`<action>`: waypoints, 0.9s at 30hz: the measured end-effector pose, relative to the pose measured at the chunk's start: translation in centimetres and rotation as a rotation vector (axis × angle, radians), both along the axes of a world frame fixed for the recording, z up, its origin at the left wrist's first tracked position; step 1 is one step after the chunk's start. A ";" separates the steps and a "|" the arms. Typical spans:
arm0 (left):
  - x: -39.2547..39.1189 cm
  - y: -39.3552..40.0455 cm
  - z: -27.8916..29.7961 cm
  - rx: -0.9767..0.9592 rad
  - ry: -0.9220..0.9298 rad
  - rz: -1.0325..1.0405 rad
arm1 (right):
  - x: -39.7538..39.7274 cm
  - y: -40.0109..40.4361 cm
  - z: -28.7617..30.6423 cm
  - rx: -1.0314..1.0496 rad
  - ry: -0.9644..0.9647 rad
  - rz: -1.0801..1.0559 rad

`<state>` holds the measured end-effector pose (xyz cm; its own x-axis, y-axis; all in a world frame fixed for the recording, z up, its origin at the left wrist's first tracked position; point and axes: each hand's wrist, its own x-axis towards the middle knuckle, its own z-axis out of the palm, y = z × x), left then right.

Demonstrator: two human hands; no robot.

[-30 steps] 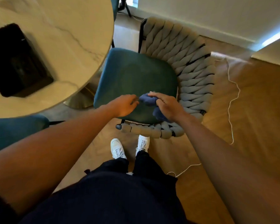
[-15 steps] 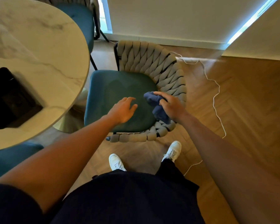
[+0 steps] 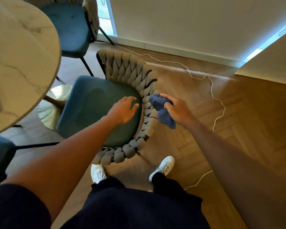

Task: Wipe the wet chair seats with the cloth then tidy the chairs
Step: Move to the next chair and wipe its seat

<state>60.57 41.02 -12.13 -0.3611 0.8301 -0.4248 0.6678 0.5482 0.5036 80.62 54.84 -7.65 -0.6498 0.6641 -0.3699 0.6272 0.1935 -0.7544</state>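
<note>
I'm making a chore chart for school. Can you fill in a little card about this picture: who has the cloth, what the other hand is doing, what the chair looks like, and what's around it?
cloth: blue cloth, bunched in the right hand, over the woven chair back
other hand: left hand, open, over the teal seat
seat: darker patch in the middle
nearby: marble table, second teal chair, white cord on the wooden floor
</note>
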 end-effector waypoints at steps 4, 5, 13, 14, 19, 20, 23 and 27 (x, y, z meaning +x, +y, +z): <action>2.8 4.6 0.9 0.021 0.020 0.047 | 1.7 5.8 -0.5 -0.027 -0.039 0.066; 3.1 5.7 1.0 0.029 0.022 0.058 | 1.7 7.1 -0.2 -0.036 -0.037 0.070; 1.7 12.0 0.9 0.109 0.025 0.211 | -2.8 15.8 -1.1 -0.062 -0.038 0.160; 1.1 12.6 0.7 0.107 0.022 0.236 | -3.9 16.8 -1.3 -0.061 -0.040 0.180; -3.4 16.5 -0.6 0.082 0.007 0.315 | -10.2 22.4 -0.8 0.001 -0.059 0.297; -4.4 17.3 -0.7 0.074 0.008 0.327 | -11.5 23.3 -0.8 0.002 -0.051 0.300; -7.6 19.4 -0.5 0.042 0.013 0.361 | -15.1 25.9 -0.6 -0.020 -0.052 0.313; -11.3 22.2 0.6 0.073 0.019 0.435 | -19.4 28.6 -0.3 -0.053 -0.038 0.367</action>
<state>49.31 63.25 -11.57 -0.6909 0.6268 -0.3603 0.3921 0.7436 0.5416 61.19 83.44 -7.94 -0.8263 0.3690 -0.4256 0.5509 0.3717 -0.7472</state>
